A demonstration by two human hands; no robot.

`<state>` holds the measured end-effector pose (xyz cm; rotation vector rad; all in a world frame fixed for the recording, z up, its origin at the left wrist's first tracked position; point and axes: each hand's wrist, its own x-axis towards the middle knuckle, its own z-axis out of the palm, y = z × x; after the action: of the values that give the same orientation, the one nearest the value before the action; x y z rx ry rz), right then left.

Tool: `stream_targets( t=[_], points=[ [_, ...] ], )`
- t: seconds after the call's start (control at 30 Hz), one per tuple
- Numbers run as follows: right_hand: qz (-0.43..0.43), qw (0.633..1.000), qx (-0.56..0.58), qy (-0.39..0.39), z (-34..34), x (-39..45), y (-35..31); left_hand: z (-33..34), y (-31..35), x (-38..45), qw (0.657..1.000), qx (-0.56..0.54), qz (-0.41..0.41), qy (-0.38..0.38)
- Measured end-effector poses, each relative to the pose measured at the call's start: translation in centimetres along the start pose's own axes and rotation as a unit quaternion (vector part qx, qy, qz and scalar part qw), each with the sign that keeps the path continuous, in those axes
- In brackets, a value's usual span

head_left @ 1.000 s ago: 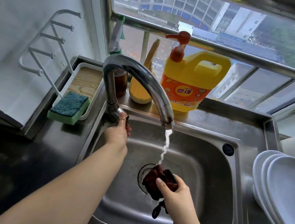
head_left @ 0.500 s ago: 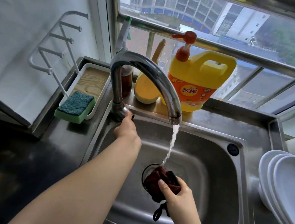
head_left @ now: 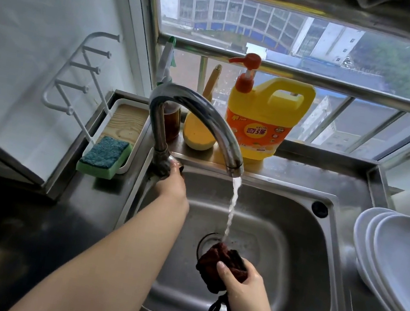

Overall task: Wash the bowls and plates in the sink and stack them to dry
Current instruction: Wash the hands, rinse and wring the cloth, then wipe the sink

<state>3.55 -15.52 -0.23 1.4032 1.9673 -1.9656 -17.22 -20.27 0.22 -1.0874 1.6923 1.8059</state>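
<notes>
Right now my right hand (head_left: 245, 280) gripped the cloth (head_left: 220, 263) under the stream, mid-sink (head_left: 284, 210); left hand (head_left: 172, 185) at the tap (head_left: 194, 115) base, fingers hidden, can't tell. Plates (head_left: 399, 258) leaned at the sink's right edge, nearer my right hand.

Water stream (head_left: 230, 209) fuller than a second ago, left hand (head_left: 172, 181) shifted slightly on the tap base (head_left: 163, 161)
</notes>
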Motion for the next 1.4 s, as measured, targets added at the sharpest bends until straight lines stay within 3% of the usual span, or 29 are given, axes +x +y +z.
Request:
stream_targets(
  t=[0.1, 0.3, 0.5, 0.63, 0.73, 0.8, 0.83, 0.9, 0.97, 1.03, 1.13, 1.23, 1.4],
  points=[
    [-0.002, 1.000, 0.012, 0.006, 0.0, 0.2, 0.1, 1.1, -0.3, -0.4, 1.000, -0.028, 0.008, -0.011],
    [0.009, 1.000, 0.014, 0.020, 0.4, 0.9, 0.3, 1.8, -0.9, -0.9, 0.995, -0.080, 0.034, 0.049],
    [0.009, 1.000, -0.002, 0.010, 0.5, 2.4, 0.4, 1.6, -1.3, -0.1, 0.995, -0.094, 0.034, 0.018],
    [-0.007, 0.999, -0.041, -0.005, 1.3, 3.4, 0.5, -1.4, -1.7, 1.6, 0.990, 0.062, 0.090, -0.086],
    [-0.011, 0.998, -0.033, -0.058, 3.2, 3.4, -0.8, -5.1, -3.1, 0.2, 0.931, 0.287, 0.050, -0.221],
    [0.005, 0.993, -0.009, -0.118, 5.0, 3.4, -2.3, -7.0, -4.3, -1.5, 0.912, 0.270, -0.035, -0.306],
    [0.012, 0.988, -0.007, -0.154, 5.9, 3.4, -3.0, -7.6, -4.6, -2.0, 0.922, 0.226, -0.060, -0.310],
    [-0.031, 0.981, -0.075, -0.177, 7.3, 4.0, -4.5, -8.6, -4.6, -1.9, 0.951, 0.170, -0.019, -0.256],
    [-0.099, 0.976, -0.153, -0.122, 8.7, 5.4, -5.9, -9.6, -3.6, -1.4, 0.956, 0.216, 0.080, -0.179],
    [-0.098, 0.980, -0.165, -0.053, 10.1, 7.5, -7.5, -10.4, -2.7, -1.1, 0.948, 0.248, 0.147, -0.133],
    [-0.043, 0.980, -0.185, -0.054, 12.0, 10.5, -9.2, -11.6, -1.9, -0.6, 0.957, 0.217, 0.149, -0.123],
    [-0.061, 0.978, -0.191, -0.057, 12.7, 11.9, -9.8, -12.8, -1.9, 0.3, 0.965, 0.189, 0.139, -0.121],
    [-0.043, 0.998, 0.004, -0.040, 13.1, 12.3, -9.2, -13.8, -2.6, 0.8, 0.969, 0.180, 0.127, -0.115]
  ],
)
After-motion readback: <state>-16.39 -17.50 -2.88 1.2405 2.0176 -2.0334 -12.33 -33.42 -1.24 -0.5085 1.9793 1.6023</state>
